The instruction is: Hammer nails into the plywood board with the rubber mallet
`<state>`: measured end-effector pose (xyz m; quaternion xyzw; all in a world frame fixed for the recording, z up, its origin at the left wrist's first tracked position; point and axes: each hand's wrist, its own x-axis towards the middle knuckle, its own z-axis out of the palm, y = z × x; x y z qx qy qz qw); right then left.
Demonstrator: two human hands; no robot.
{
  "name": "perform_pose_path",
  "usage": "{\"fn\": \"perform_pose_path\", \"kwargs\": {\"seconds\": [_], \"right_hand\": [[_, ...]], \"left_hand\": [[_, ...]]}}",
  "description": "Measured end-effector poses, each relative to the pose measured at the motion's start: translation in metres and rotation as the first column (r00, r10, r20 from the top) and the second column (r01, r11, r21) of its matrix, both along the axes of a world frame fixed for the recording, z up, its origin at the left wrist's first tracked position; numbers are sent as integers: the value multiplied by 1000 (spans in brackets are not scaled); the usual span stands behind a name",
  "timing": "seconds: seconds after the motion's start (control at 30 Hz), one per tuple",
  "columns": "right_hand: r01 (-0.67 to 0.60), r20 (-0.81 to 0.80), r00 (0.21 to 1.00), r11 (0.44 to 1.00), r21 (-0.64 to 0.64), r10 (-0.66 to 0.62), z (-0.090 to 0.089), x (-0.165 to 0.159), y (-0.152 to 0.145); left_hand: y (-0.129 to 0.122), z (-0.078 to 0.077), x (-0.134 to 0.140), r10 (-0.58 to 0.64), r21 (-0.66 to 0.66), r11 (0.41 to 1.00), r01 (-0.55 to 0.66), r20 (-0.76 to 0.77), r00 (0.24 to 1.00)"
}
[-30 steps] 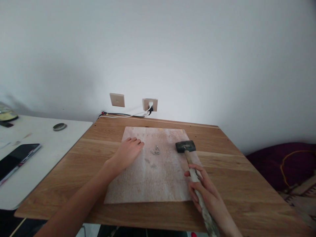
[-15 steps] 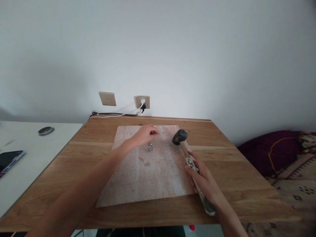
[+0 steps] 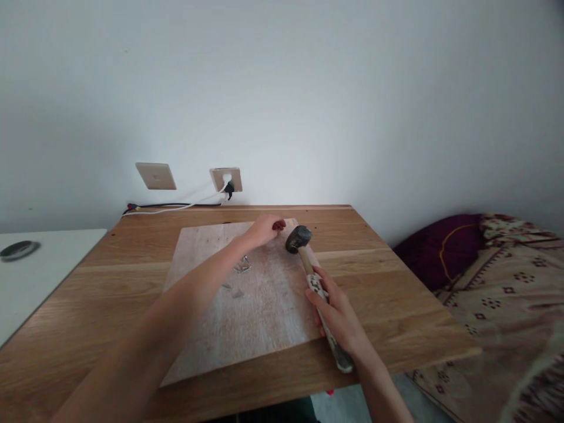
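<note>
My right hand (image 3: 330, 305) is wrapped around the handle of a hammer (image 3: 298, 239) with a dark, heavy head. Its head hangs by the right edge of a pale wooden board (image 3: 264, 323), and the worn handle slants down towards me. Near the board's far right corner is my left hand (image 3: 267, 230), with its fingers curled in a pinch; anything between the fingertips is too small to make out. Several shiny metal pieces (image 3: 243, 267), like nails or screws, lie on the board beside my left forearm. Small clear-looking scraps (image 3: 238, 294) lie nearer me.
Under the board is a wooden table (image 3: 374, 288). Cables (image 3: 176, 206) run along its back edge to a wall socket (image 3: 227, 180). A white surface (image 3: 53, 276) with a round grey object (image 3: 18, 251) adjoins on the left. Patterned fabric (image 3: 506, 299) and a purple cushion (image 3: 440, 249) are at right.
The view has turned to the right. My left hand has shifted right across the board, closer to its far corner and to the hammer head. My right hand keeps its hold on the hammer.
</note>
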<state>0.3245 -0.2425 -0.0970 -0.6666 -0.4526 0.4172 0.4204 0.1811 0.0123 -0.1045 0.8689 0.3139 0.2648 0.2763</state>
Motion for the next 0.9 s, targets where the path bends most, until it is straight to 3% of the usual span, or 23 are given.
{"fn": "perform_pose_path", "kwargs": {"seconds": [0.17, 0.4, 0.73, 0.9], "right_hand": [[8, -1, 1000, 1000, -9, -8, -2, 1, 0], [4, 19, 1000, 1000, -10, -3, -3, 1, -1], [-6, 48, 999, 1000, -18, 7, 1, 0, 0], [-6, 21, 1000, 999, -41, 7, 1, 2, 1]], "left_hand": [[1, -11, 1, 31, -91, 996, -19, 130, 991], [1, -21, -3, 5, -104, 994, 17, 209, 978], [2, -13, -6, -32, -22, 999, 34, 78, 996], [3, -14, -4, 11, -4, 1000, -11, 67, 998]]}}
